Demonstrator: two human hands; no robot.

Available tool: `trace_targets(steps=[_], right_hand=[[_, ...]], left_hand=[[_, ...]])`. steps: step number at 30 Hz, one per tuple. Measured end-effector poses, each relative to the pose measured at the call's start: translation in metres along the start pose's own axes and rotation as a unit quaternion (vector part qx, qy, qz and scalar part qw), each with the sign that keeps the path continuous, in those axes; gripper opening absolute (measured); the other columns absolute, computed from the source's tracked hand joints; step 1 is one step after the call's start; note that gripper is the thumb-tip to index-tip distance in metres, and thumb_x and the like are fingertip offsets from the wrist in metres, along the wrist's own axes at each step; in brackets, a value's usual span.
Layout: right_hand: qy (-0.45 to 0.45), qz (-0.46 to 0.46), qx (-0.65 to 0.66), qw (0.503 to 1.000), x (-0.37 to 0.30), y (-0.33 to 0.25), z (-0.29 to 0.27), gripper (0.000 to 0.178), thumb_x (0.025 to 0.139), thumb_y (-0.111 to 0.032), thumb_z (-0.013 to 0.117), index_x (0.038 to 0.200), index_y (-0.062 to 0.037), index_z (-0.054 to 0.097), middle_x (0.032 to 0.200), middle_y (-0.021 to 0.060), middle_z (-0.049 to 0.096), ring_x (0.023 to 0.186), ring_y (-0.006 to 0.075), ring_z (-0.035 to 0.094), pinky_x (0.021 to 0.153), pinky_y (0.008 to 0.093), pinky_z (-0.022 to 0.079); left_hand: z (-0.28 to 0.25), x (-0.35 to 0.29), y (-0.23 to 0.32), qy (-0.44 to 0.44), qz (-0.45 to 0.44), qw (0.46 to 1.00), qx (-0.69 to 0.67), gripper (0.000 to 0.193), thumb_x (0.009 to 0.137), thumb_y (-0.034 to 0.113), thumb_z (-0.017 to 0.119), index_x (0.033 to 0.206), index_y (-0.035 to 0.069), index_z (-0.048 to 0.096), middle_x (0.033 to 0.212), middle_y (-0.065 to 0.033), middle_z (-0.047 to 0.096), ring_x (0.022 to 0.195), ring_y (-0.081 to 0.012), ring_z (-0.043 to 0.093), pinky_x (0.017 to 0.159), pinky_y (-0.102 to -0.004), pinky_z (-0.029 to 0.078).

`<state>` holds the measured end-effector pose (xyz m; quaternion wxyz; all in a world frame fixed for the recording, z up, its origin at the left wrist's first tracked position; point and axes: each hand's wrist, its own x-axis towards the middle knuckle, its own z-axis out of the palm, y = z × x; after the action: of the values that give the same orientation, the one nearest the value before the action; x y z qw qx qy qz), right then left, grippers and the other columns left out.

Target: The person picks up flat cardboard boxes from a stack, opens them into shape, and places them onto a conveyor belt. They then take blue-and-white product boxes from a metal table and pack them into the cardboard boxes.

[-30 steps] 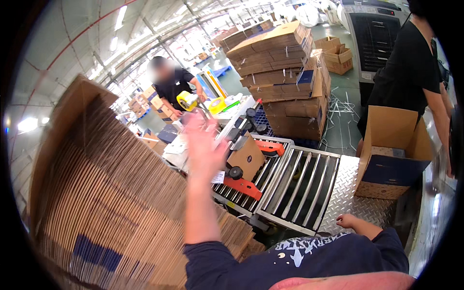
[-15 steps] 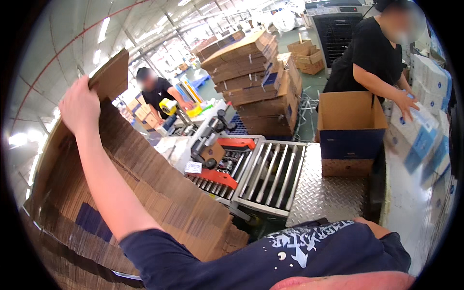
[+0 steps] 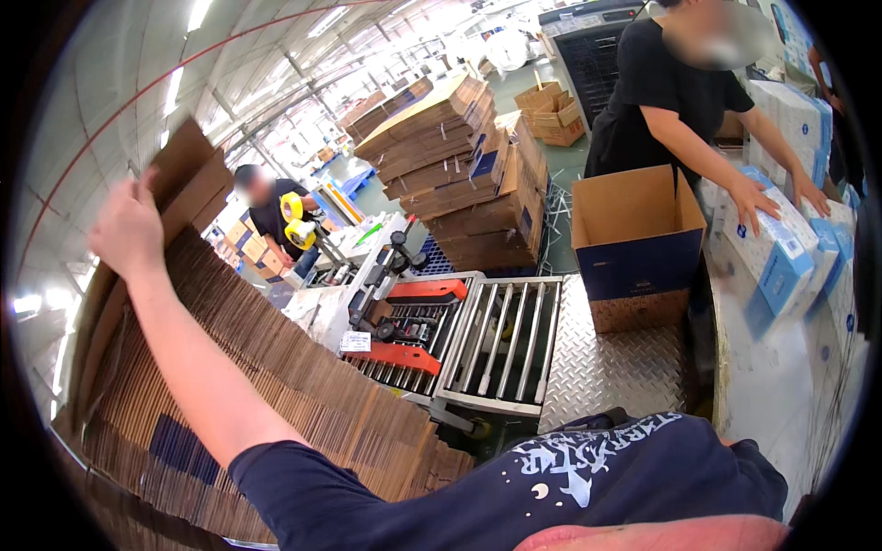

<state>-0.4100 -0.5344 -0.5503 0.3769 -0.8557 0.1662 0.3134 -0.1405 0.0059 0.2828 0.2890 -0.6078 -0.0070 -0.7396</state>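
My left arm reaches out to the far left, and my left hand (image 3: 129,230) is closed on the edge of a flattened cardboard box (image 3: 197,188). That sheet stands at the end of a long row of flattened cartons (image 3: 303,395), packed on edge below my arm. The front of my fingers is partly out of sight. My right hand is not in the picture; only my right sleeve shows at the lower right. An open carton (image 3: 634,262), brown inside with a dark blue band, stands upright on the metal tread plate (image 3: 611,367).
A roller conveyor (image 3: 505,340) with a red-railed taping machine (image 3: 404,321) lies ahead. Behind it rises a tall pile of flattened cartons (image 3: 450,174). At right a co-worker (image 3: 666,101) has both hands on white-and-blue packs (image 3: 772,243) on a table. Another person (image 3: 266,216) stands beyond the machine.
My left hand has shifted left and slightly down with the cardboard, whose flaps have spread apart. The view has turned a little. The co-worker's second hand now shows on the packs.
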Motion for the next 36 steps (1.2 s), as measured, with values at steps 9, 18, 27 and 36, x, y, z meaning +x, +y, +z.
trace_targets(steps=[9,18,27,36], right_hand=[[0.327,-0.331,0.199,0.863,-0.025,-0.223,-0.132,0.082,0.067,-0.019,0.076,0.138,-0.0053,0.037,0.141,0.0150,0.037,0.131,0.0276,0.036,0.104,0.0365,0.033],[0.416,-0.467,0.226,0.747,-0.218,-0.308,-0.202,0.112,0.063,-0.028,0.084,0.145,-0.0001,0.013,0.146,0.0151,0.026,0.137,0.0246,0.023,0.111,0.0342,0.017],[0.155,-0.180,-0.120,0.964,-0.270,-0.374,-0.213,0.036,0.083,-0.020,0.053,0.113,0.0006,0.050,0.095,0.0242,0.062,0.090,0.0414,0.058,0.078,0.0477,0.047],[0.056,-0.297,0.247,0.921,-0.123,-0.404,-0.187,0.086,0.085,-0.032,0.064,0.147,-0.0052,0.011,0.150,0.0193,0.019,0.138,0.0269,0.019,0.111,0.0359,0.019]], left_hand=[[-0.203,-0.066,0.150,0.077,0.556,0.631,-0.535,0.020,0.085,0.027,0.062,0.093,0.010,0.067,0.083,-0.0078,0.066,0.066,-0.0219,0.062,0.056,-0.0325,0.048],[-0.073,0.014,0.325,0.114,0.157,0.750,-0.632,0.023,0.086,0.021,0.059,0.099,0.003,0.065,0.090,-0.0075,0.066,0.071,-0.0209,0.062,0.064,-0.0329,0.049],[0.092,-0.219,0.474,-0.235,-0.332,0.336,-0.850,0.036,0.098,0.031,0.044,0.109,-0.002,0.056,0.099,-0.0080,0.061,0.087,-0.0178,0.057,0.079,-0.0318,0.048],[-0.003,-0.335,0.563,-0.410,-0.298,-0.014,-0.862,0.083,0.088,0.011,0.057,0.148,0.009,0.000,0.153,-0.0135,0.002,0.138,-0.0251,0.016,0.111,-0.0355,0.013]])
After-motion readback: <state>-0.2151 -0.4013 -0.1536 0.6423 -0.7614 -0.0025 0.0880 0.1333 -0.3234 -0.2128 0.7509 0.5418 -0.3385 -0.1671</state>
